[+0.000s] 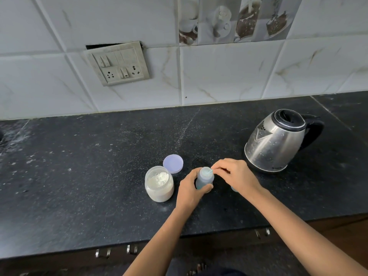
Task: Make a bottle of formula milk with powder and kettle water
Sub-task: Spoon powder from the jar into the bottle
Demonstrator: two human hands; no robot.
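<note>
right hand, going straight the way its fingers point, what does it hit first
The bottle, its mouth just ahead of the right hand; beyond it perhaps the purple lid, depth unclear.

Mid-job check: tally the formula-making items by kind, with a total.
kettle: 1
jar: 1
lid: 1
bottle: 1
scoop: 1
Total: 5
Uncounted: something mostly hidden behind the right hand.

counter (99, 176): black stone | on it: kettle (276, 142), open powder jar (159, 185), purple lid (173, 163), bottle (205, 179)
</note>
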